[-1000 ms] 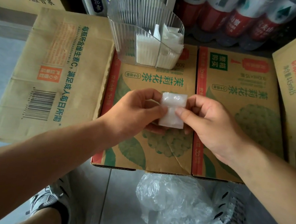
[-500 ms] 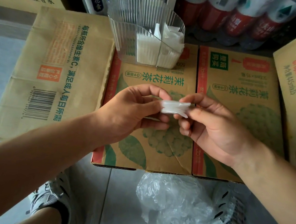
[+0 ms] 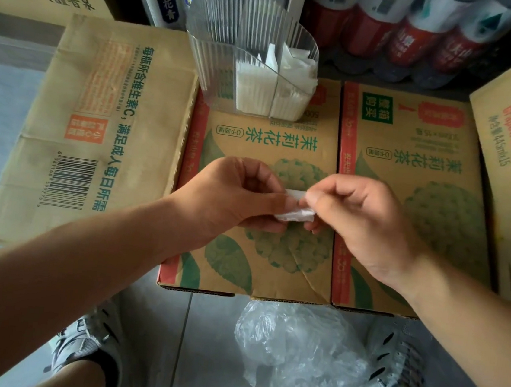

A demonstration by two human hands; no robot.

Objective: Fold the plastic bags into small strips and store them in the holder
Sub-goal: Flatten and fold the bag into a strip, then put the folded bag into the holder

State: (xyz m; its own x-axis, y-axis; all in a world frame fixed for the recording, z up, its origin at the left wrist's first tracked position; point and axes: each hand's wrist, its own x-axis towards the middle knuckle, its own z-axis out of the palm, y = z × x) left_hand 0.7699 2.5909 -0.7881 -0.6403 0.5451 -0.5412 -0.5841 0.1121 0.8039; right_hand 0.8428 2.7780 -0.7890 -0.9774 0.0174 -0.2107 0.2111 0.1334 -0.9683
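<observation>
Fingers of left hand and right hand pinch the folded plastic bag, long axis running left-right.

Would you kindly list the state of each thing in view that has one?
Small white folded plastic bag: folded compact, pinched by both hands.
Left hand: pinches the bag.
Right hand: pinches the bag.
Clear ribbed plastic holder: upright, holding folded white bags.
Crumpled clear plastic bags: unfolded, on the floor.

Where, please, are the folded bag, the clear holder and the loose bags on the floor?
folded bag (image 3: 296, 215): head view, white lower edge.
clear holder (image 3: 216, 77): head view, ribbed front wall.
loose bags (image 3: 297, 355): head view, crumpled middle.
</observation>
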